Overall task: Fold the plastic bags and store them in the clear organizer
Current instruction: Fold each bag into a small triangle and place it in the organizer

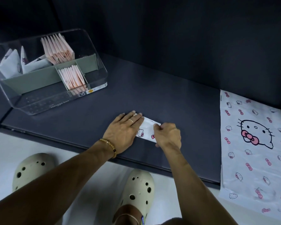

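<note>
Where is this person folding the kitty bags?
Probably at home, at a low dark table: a clear organizer holds folded bags, another printed bag lies flat, and foam clogs are worn.

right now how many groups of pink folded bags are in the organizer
2: a larger pink stack in the back compartment of the clear organizer, and a smaller pink stack in the front compartment. Others may be hidden.

two hands (125,130), one organizer (94,46), two clogs (136,192)

White, pink-bowed cat-print bag (251,143); dark grey table (136,88); cream clogs (136,192)
</note>
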Demonstrator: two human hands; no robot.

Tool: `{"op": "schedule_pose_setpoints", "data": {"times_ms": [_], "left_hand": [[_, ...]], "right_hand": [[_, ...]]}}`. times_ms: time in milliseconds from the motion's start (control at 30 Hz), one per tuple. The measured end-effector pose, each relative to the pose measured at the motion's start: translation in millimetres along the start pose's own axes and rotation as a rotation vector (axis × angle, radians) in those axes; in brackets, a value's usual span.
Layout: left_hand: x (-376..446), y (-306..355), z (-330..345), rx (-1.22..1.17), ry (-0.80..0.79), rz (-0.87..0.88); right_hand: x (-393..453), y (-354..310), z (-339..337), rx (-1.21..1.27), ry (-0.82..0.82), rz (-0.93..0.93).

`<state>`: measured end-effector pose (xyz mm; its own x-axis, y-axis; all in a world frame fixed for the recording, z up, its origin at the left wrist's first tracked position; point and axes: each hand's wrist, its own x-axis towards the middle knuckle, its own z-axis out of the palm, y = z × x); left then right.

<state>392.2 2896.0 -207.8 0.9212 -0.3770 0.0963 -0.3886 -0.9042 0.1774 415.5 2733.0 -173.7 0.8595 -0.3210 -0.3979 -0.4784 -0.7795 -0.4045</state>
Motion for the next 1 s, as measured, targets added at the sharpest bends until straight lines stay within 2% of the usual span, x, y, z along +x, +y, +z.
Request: {"op": "schedule_pose_setpoints", "data": {"times_ms": [33,100,133,200,300,400,467,567,733,1000], "left_hand": [[0,-2,0,-0.006,-0.007,-0.012],[1,-1,-3,0.009,-0.057,-0.020],[2,-2,-3,0.017,-0.071,-0.013],[4,-3,-2,0.024,-0.096,-0.006],[10,-2,-5,0.113,-0.110,0.016],[25,19,-9,0.234,-0.113,0.162],[33,40,-2,0.190,-0.132,0.234],[37,47,8,0.062,-0.144,0.184],[33,11,8,-0.060,-0.147,0.232],[17,-43,-3,-0.106,-0.225,0.081]], "right_hand": [[-2,3,0,-0.045,0.089,-0.063],[-10,15,3,-0.111,0.325,-0.336],[-14,23,7,-0.161,0.387,-0.477],[-19,40,16,-0.269,0.335,-0.601],[-19,58,28,-0.339,0.199,-0.542],[-17,59,33,-0.377,0.196,-0.540],[-16,59,34,-0.400,0.196,-0.540],[-16,59,35,-0.398,0.216,-0.524],[-17,57,34,-0.366,0.270,-0.518],[-13,60,35,-0.404,0.241,-0.508]]}}
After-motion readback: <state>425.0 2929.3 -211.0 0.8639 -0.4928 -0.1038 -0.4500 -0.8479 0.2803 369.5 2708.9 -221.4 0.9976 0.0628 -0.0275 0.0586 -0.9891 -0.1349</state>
